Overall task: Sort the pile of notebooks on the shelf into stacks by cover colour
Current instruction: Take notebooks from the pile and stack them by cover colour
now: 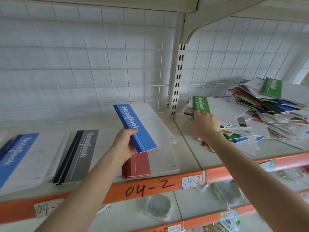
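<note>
My left hand (124, 144) grips a blue-spined notebook (143, 124) by its lower spine corner and holds it tilted above the red stack (138, 166). My right hand (204, 124) reaches into the mixed pile (267, 114) on the right shelf bay and holds the near end of a green-spined notebook (217, 108) lying on the pile's left side. On the left bay lie a blue stack (20, 158) and a grey stack (78, 156). The pile holds green, red, blue and grey covers lying crossed over each other.
A white slotted upright (178, 77) and a bracket divide the two bays. A wire grid backs the shelf. An orange front edge (150, 188) carries handwritten labels. Bagged goods (158, 206) lie on the shelf below.
</note>
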Demonstrator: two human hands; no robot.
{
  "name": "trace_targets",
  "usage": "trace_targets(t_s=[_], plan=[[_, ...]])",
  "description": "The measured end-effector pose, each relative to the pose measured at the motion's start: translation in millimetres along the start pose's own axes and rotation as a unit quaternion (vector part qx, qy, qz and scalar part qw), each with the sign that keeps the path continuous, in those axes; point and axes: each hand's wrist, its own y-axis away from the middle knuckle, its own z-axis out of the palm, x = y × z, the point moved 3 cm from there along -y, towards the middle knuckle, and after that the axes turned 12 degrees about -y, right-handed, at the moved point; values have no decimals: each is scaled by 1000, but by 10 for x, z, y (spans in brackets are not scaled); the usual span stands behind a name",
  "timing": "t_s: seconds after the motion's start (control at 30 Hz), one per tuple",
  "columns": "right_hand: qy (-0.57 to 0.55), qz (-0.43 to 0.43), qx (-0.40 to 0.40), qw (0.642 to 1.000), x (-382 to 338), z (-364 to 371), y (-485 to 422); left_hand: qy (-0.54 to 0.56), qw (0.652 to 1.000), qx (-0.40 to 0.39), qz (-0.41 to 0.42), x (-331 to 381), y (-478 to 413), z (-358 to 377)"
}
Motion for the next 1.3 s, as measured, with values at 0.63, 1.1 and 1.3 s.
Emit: trace_targets(t_s=[0.63, 1.1, 1.3], plan=[[-157, -459, 74, 871, -729, -65, 843, 10, 998, -34, -46, -76, -62, 405], [-71, 26, -22, 997, 328, 23, -244, -87, 996, 9, -23, -24, -45, 183], [-34, 13, -8, 999, 305, -58, -189, -78, 997, 25, -14, -89, -12, 233]])
